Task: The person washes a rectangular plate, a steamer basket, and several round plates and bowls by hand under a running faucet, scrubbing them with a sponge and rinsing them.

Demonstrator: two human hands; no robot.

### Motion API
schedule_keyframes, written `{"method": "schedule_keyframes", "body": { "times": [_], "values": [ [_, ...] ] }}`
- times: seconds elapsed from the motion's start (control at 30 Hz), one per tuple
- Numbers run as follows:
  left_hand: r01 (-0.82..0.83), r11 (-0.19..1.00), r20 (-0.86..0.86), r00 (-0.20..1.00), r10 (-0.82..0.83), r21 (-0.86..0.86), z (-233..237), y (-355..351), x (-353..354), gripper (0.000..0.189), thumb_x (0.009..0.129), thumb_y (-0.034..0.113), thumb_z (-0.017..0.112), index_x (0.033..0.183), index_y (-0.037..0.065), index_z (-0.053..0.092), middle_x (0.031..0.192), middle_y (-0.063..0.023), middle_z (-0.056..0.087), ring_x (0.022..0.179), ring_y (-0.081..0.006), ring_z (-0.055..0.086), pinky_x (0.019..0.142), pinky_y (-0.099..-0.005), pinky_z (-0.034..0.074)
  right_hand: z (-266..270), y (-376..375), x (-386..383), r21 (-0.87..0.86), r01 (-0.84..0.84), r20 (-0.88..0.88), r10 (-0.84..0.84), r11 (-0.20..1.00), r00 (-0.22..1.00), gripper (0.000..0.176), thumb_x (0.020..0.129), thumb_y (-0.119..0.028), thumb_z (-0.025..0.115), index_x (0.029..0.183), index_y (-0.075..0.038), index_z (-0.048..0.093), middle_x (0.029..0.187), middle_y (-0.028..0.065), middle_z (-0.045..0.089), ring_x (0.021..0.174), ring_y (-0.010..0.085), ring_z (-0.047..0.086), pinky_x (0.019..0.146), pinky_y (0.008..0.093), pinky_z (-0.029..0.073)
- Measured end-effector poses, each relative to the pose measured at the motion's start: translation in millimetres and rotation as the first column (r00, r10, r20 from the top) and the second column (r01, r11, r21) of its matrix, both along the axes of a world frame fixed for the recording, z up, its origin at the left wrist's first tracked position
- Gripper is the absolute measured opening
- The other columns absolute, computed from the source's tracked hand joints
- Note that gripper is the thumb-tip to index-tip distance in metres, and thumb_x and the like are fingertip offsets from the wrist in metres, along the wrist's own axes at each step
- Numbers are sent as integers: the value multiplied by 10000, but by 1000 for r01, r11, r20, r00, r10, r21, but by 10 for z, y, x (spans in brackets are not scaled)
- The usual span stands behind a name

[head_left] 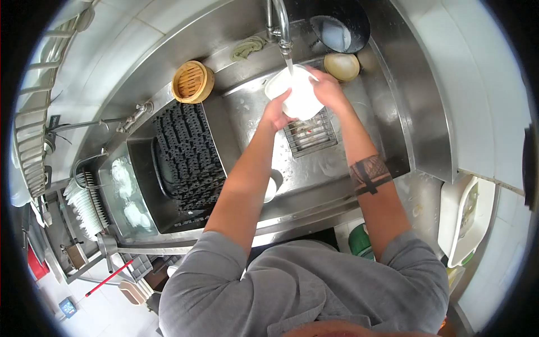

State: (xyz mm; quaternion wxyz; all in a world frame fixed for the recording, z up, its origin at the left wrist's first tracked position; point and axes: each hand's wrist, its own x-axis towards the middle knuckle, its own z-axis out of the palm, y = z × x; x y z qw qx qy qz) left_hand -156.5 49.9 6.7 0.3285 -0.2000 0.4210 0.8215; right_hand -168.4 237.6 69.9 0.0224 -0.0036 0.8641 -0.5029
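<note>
A white dish (300, 98), so bright that its exact shape is washed out, is held between my two hands under the faucet (284, 39). Water runs from the spout onto it. My left hand (276, 112) grips the near left edge, thumb on top. On the far right side, my right hand (327, 90) has its fingers around the rim. Below the dish, a wire grate (310, 137) sits on the bottom of the steel sink (359, 140). A round white item (270, 190) is partly hidden by my left forearm.
Behind the sink are a bamboo steamer (188, 82), a green cloth (247, 48), a dark pan (356, 25) and a pale yellowish bowl (341, 66). Black ridged matting (185, 146) covers the left basin. White plates (87, 205) stand far left; a white tub (449, 216) is at right.
</note>
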Motion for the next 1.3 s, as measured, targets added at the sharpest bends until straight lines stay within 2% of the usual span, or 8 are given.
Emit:
{"method": "schedule_keyframes", "body": {
  "times": [0.23, 0.57, 0.67, 0.77, 0.93, 1.0, 1.2, 1.3],
  "values": [
    [-242, 888, 73, 970, 232, 390, 82, 254, 300, 453, 1050, 324, 561, 1446, 118, 484, 1361, -74, 623, 1233, -269, 620, 1063, -549, 489, 669, -672, -382, 532, -337, 173, 290, 777, 941, 459, 886, -160, 541, 1311, -262, 680, 1252, 160, 691, 1133, 348, 673, 960, 438, 539],
    [-461, 836, 3, 876, 482, 298, -347, -158, -39, 447, 1031, 158, 580, 1443, 23, 475, 1374, -148, 605, 1240, -318, 620, 1052, -494, 527, 372, -577, -356, -23, -44, 215, 48, 999, 975, 436, 883, -340, 749, 1121, 24, 715, 1104, 195, 727, 1017, 238, 691, 852, 365, 526],
    [-325, 922, -79, 934, 347, 211, -203, -336, 9, 408, 1031, 115, 568, 1392, -60, 494, 1297, -196, 635, 1134, -323, 673, 985, -490, 570, 138, -611, -604, -543, 313, 377, -106, 779, 920, 590, 881, -425, 777, 1250, 18, 649, 1191, 142, 695, 1034, 241, 676, 868, 363, 508],
    [-207, 964, -196, 965, 174, -165, -178, -496, 49, 442, 894, 42, 701, 1255, -163, 548, 1121, -236, 693, 1005, -325, 703, 845, -440, 600, -199, -585, -1020, -420, 242, 344, -93, 875, 934, 722, 924, -441, 731, 1431, 8, 479, 1272, 141, 637, 1117, 265, 641, 997, 437, 465],
    [-108, 332, -294, 757, -584, -937, 242, -694, 410, 494, 770, 50, 599, 1262, 9, 628, 1057, -273, 711, 1011, -435, 690, 892, -514, 556, -366, -301, -1597, -863, 279, 414, 271, 422, 869, 499, 1030, -312, 584, 1426, -19, 502, 1396, 167, 540, 1335, 328, 490, 1096, 504, 450],
    [-128, 256, -280, 614, -738, -958, 584, -751, 718, 438, 784, 31, 614, 1219, 77, 636, 1057, -215, 721, 999, -390, 709, 883, -496, 562, 55, -313, -1048, -932, 173, 231, 154, 317, 961, 411, 1024, -256, 566, 1375, -45, 533, 1337, 210, 569, 1279, 384, 523, 1079, 536, 478],
    [-437, 200, -318, 216, -923, -877, 1274, -1215, 1251, 442, 863, 127, 601, 1303, 110, 562, 1130, -125, 673, 1028, -312, 689, 784, -426, 585, -422, -693, -1335, -653, 367, 437, -67, 663, 897, 478, 933, -180, 711, 1373, -77, 555, 1286, 114, 615, 1159, 226, 595, 1080, 392, 422],
    [-636, 338, -522, 121, -844, -694, 1507, -1730, 1531, 482, 813, 116, 618, 1292, 92, 570, 1106, -95, 673, 1008, -282, 686, 769, -382, 585, -154, -574, -1103, -924, 296, 318, 54, 243, 947, 367, 979, -227, 644, 1280, -26, 585, 1319, 144, 612, 1267, 301, 561, 1139, 458, 419]
  ]
}}
